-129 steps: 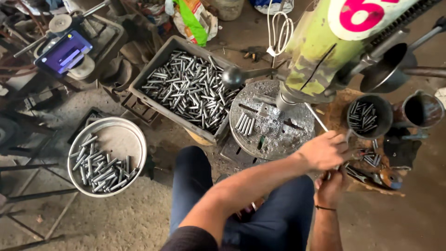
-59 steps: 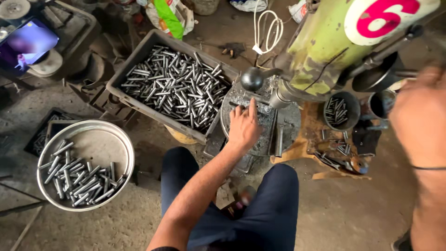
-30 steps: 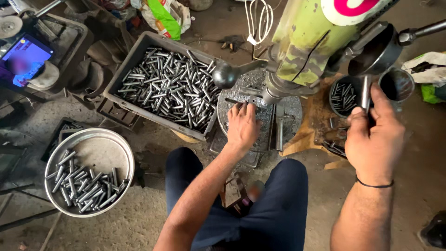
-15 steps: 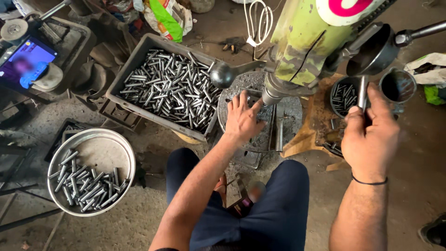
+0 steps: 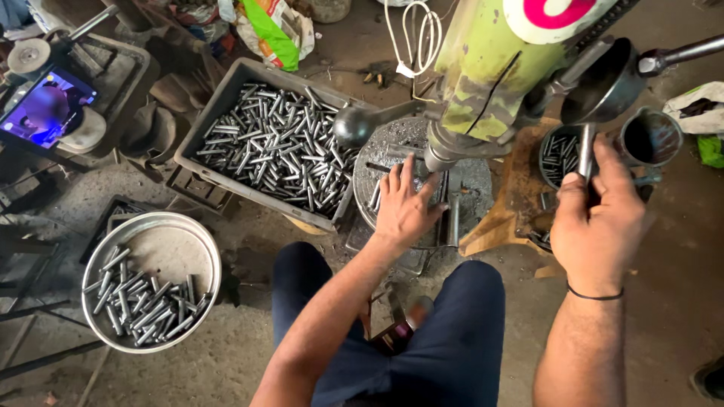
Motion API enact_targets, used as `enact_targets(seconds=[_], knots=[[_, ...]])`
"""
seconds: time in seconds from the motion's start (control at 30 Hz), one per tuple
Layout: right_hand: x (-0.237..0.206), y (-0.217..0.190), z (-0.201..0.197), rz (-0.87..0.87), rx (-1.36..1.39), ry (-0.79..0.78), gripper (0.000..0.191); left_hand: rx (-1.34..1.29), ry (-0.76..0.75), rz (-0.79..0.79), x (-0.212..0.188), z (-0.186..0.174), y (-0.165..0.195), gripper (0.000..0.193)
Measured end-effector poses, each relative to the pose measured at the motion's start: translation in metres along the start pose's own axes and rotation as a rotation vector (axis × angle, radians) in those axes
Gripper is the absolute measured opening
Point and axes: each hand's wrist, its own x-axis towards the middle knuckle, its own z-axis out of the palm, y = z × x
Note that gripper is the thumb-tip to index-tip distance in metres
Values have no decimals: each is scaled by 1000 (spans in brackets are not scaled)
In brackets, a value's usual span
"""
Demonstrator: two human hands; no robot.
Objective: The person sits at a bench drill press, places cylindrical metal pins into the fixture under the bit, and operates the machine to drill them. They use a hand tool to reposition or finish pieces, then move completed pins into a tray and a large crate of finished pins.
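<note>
Drill press (image 5: pixel 498 68) stands at centre-right w/ round work plate (image 5: pixel 400 143) under it. Left hand (image 5: pixel 403 207) lies on plate; right hand (image 5: pixel 599 222) is on feed lever (image 5: pixel 587 151), right of column. Crate of rods (image 5: pixel 275 147) sits left of plate, round pan of rods (image 5: pixel 151 283) nearer & further left, on floor. Small tin of rods (image 5: pixel 559 151) behind right hand, phone (image 5: pixel 47 105) far left.

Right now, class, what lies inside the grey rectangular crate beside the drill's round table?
The grey crate holds a heap of short metal rods. They cover its floor, so anything beneath them cannot be seen.
</note>
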Motion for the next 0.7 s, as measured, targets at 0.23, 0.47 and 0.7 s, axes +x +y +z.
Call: enact_targets(seconds=[0.23,0.47,0.7], knots=[[-1,3,1,-45,-89,24,40,94,32,-110,12,14,36,84],[-3,8,4,-44,-79,30,41,6,198,-140,14,25,48,75],[-2,8,5,-22,-62,29,42,-191,283,-134,-12,16,4,39]])
